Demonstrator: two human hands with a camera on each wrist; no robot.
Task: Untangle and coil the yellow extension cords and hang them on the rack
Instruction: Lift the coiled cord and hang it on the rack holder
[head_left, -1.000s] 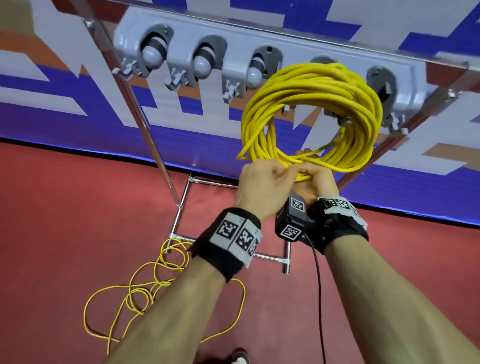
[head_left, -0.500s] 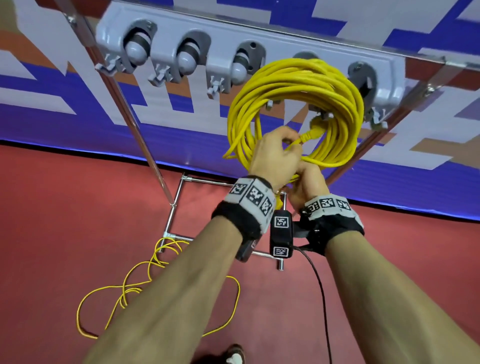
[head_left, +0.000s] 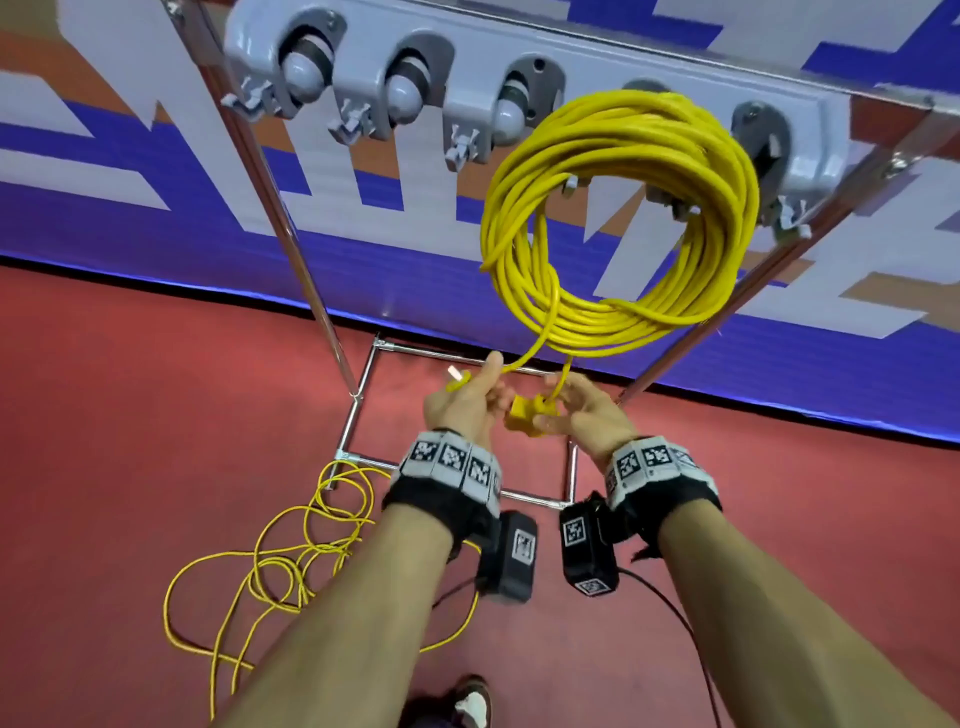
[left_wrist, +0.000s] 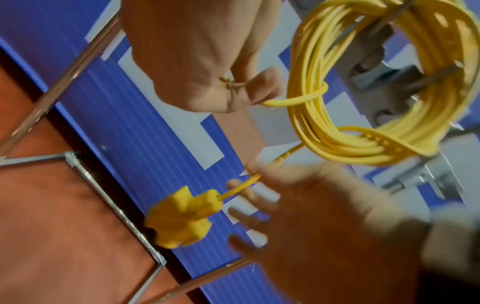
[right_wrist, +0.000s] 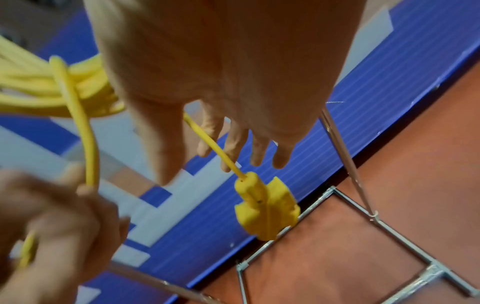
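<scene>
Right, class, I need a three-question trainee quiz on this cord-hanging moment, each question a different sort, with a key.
1. True or false: the coiled cord hangs on the rack.
2. Which hand grips a cord end: A) the left hand, B) the right hand, or C) neither?
3. Fill in: a second, tangled cord lies on the red ____.

Key:
1. True.
2. A; the right hand's fingers are spread beside the dangling yellow socket block.
3. Floor.
</scene>
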